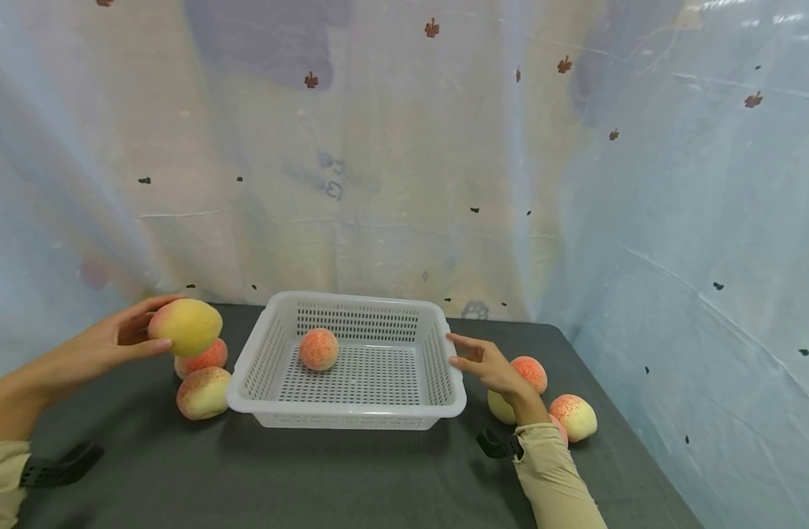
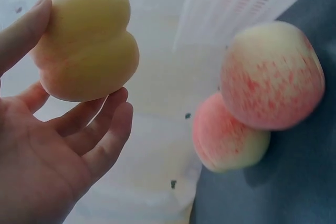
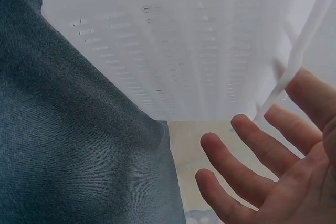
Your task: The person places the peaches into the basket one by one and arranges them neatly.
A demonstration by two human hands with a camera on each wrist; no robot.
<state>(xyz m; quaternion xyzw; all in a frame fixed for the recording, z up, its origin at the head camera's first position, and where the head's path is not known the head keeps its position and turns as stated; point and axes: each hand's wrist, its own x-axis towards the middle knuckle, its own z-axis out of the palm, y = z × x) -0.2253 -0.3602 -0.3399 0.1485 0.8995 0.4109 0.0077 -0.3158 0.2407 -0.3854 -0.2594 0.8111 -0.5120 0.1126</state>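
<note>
My left hand (image 1: 123,334) holds a yellow peach (image 1: 191,327) up at the left, thumb and fingertips around it. The left wrist view shows the deep groove of this peach (image 2: 89,40). Below it lie a pink-red peach (image 1: 204,358) and a pale, red-speckled peach (image 1: 203,393). A white perforated plastic basket (image 1: 344,408) stands in the middle, one orange-pink peach (image 1: 319,349) inside toward its left. My right hand (image 1: 486,365) touches the basket's right rim with thumb and index fingertips; the other fingers (image 3: 226,161) are spread and hold nothing.
By my right forearm lie several peaches, among them an orange one (image 1: 529,373) and a yellow-red one (image 1: 574,417), partly hidden by the arm. A dark cloth (image 1: 351,477) covers the table. A pale patterned curtain (image 1: 391,147) hangs behind and at the right.
</note>
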